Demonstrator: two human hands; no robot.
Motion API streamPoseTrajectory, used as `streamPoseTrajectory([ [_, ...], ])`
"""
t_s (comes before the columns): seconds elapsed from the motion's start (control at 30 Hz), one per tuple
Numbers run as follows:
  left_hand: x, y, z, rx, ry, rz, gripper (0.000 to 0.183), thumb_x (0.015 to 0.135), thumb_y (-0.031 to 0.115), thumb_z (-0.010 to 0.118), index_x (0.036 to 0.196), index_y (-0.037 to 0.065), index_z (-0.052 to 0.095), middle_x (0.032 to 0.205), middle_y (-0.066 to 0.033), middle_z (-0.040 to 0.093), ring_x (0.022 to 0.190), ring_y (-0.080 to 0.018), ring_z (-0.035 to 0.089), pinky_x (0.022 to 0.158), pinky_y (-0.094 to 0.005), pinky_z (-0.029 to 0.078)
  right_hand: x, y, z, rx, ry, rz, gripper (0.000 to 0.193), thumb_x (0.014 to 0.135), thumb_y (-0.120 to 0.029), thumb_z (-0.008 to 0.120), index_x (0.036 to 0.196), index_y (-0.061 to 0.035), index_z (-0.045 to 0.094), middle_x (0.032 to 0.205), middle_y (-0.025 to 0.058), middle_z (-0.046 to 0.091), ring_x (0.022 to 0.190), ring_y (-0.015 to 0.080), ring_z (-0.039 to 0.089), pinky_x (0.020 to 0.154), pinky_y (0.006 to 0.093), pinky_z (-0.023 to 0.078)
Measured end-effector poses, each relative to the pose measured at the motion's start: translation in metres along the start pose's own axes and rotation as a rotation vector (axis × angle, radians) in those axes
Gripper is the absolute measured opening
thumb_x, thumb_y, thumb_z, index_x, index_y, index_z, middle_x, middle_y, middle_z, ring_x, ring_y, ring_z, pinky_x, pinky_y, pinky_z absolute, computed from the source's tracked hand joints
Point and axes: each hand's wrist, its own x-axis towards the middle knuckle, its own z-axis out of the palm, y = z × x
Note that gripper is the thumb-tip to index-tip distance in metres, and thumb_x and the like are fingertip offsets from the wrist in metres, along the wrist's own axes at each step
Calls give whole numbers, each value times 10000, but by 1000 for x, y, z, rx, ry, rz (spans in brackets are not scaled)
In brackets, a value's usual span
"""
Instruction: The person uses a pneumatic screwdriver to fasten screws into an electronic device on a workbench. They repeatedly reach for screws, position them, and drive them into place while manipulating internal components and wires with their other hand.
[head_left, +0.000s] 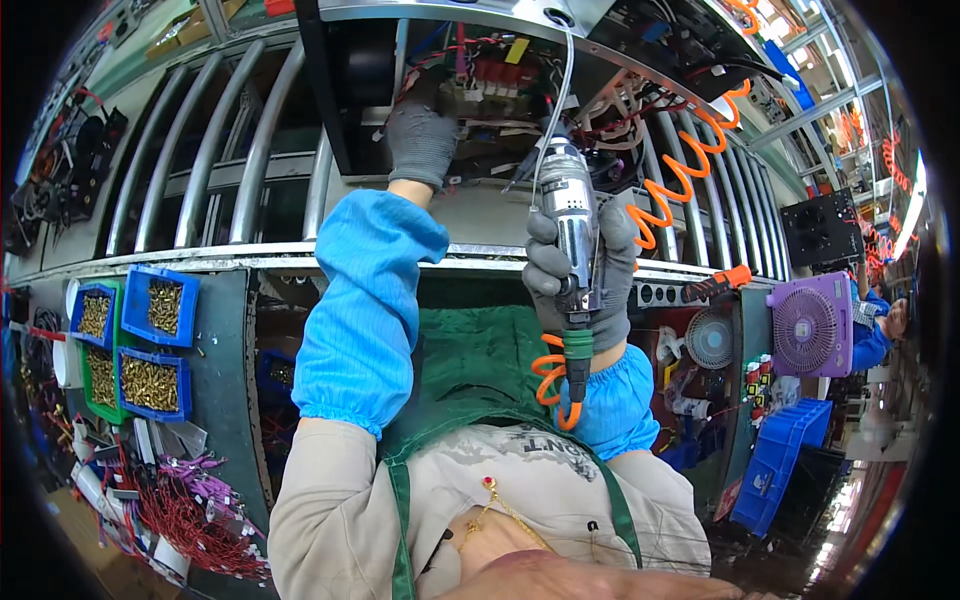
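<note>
One air-powered driver [570, 205] sits in the gloved right hand [615, 275], fingers wrapped around its body, nose toward an open metal cabinet [470, 13], in the head view. The left hand [422, 140] reaches inside beside wiring [500, 76], fingertips hidden, grip impossible to tell. Fastening appears in hand; the next move likely calls for steady tip alignment.

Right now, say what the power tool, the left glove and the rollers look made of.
Power tool: metal-looking body, polished, bright reflections. Left glove: matte knit fabric, apparently, from its fine ribs. Rollers: probably steel, smooth, with long highlights.
</note>
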Motion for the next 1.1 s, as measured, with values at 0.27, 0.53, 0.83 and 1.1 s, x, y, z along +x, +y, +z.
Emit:
streamPoseTrajectory([
  [0.27,-10,-29,26,211,-97,-23,239,883,196,489,956,1,606,880,-224,616,813,-394,599,748,-457,485,-1,-3,-4,-7,1,17,538,892,-476,562,1206,-53,457,922,125,605,644,188,609,524,355,528],
  [0.53,-7,-49,31,214,-92,126,260,875,201,486,1014,20,611,1041,-218,612,949,-393,583,828,-454,469,0,-1,-10,73,-41,24,561,927,-473,519,1280,-56,390,952,162,556,664,195,578,548,355,518],
  [0.83,-6,-49,31,253,-48,223,309,909,250,465,1052,15,607,986,-240,631,914,-418,592,823,-451,476,0,1,3,-144,141,-52,515,921,-447,536,1260,-73,435,915,135,594,593,166,586,498,341,526],
  [1.1,-3,-64,33,348,127,431,272,915,258,494,1004,27,606,855,-151,658,767,-315,633,666,-422,509,-4,3,11,-231,156,-87,434,905,-436,553,1142,-80,485,862,100,597,588,146,599,489,316,549],
])
